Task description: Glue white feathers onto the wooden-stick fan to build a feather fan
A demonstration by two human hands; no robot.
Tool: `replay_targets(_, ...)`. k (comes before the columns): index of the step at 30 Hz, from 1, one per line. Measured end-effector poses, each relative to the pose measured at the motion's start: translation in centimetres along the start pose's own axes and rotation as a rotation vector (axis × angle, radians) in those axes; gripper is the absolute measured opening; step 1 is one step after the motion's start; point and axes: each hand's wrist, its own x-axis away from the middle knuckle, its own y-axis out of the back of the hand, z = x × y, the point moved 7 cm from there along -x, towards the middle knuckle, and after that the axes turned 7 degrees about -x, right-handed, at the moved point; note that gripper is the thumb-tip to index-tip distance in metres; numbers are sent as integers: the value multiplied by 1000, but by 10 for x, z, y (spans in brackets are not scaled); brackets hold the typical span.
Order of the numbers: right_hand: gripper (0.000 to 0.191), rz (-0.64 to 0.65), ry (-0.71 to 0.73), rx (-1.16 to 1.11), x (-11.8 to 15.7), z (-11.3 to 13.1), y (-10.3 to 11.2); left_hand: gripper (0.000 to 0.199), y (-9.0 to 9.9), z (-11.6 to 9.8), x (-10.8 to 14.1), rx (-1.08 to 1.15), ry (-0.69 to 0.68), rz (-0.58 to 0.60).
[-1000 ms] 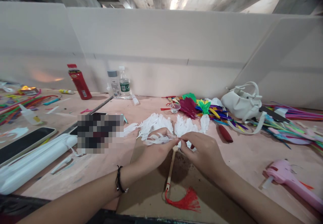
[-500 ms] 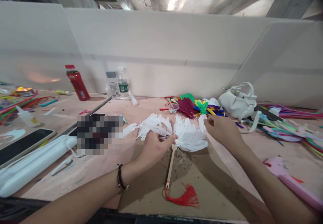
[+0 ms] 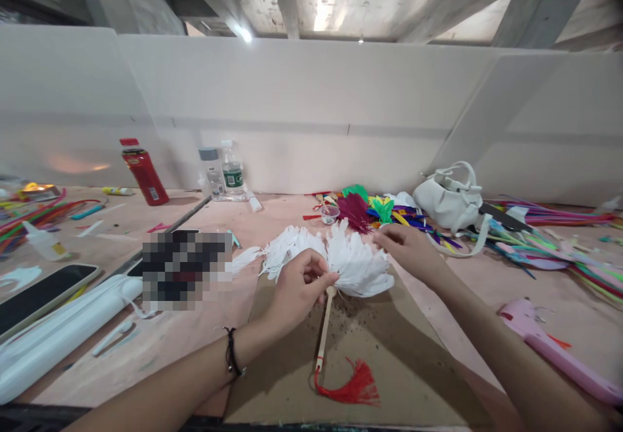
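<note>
1. Your left hand (image 3: 299,283) is closed around the top of the wooden handle (image 3: 324,328) of the white feather fan (image 3: 357,263), pinching it just below the feathers.
2. The fan lies on the brown cardboard sheet (image 3: 389,360); its handle points toward you and ends in a red tassel (image 3: 350,386).
3. Your right hand (image 3: 409,250) rests at the fan's upper right edge, fingers loosely curled, touching the outer feathers; you cannot tell whether it grips one.
4. Loose white feathers (image 3: 287,247) lie just left of the fan.
5. Coloured feathers (image 3: 374,211) and a white handbag (image 3: 450,198) lie beyond it.
6. A pink glue gun (image 3: 549,348) lies to your right.
</note>
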Motion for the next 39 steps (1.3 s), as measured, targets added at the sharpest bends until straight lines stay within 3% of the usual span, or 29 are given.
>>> replay_targets(3, 41, 304, -77, -405, 13, 16, -40, 22, 2, -3, 0, -69, -61, -10)
replay_targets(5, 40, 367, -121, -529, 24, 24, -60, 20, -1, -4, 0, -102, -106, 26)
replay_targets(8, 39, 298, -164, -611, 34, 25, -75, 19, -7, -4, 1, -160, -152, 79)
replay_targets(11, 40, 211, -225, -636, 36, 17, -77, 22, -6, -3, 1, -211, -155, 53)
replay_targets(15, 43, 98, -253, -689, 29, 9, -64, 18, -1, -4, 3, -438, -155, 40)
replay_targets(19, 43, 1, -274, -770, 21, 6, -47, 35, -7, 0, 9, -840, -209, 120)
replay_targets(22, 42, -46, -265, -814, 19, 8, -39, 23, -13, 7, 12, -983, -261, 146)
replay_targets(24, 44, -53, -282, -845, 19, 7, -38, 5, -14, 9, 12, -958, -295, 141)
replay_targets(30, 46, -46, -299, -884, 16, 2, -41, 12, -7, 9, 6, -745, -289, 90)
replay_targets(33, 44, -80, -243, -855, 16, 5, -37, 7, -3, 14, 0, -523, -172, 46)
replay_targets(37, 35, -153, -118, -780, 17, 15, -24, 19, -10, 29, -4, -67, 65, 103)
replay_targets(39, 33, -181, -71, -739, 17, 18, -19, 27, -13, 31, -5, 79, 117, 124)
